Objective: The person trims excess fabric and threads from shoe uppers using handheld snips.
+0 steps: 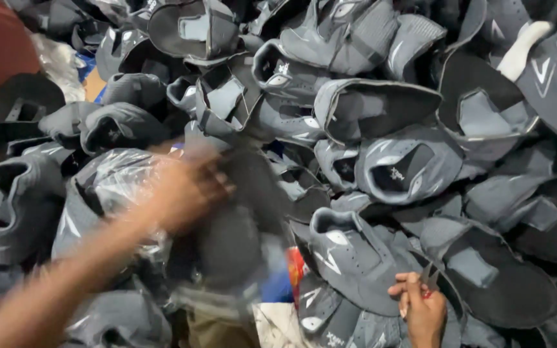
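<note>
Head view: left hand (185, 187), motion-blurred, reaches into a heap of grey shoe uppers (381, 161); fingers seem curled on a dark upper (240, 212) at centre, grip unclear. Clear plastic wrap (120, 177) lies just left of it. Right hand (420, 309), near right, pinches small snips (429, 278) shut beside another upper (349, 258).

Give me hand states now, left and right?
Left hand: blurred, on a clear plastic bag of shoe uppers; grip cannot be told.
Right hand: closed on small snips.
</note>
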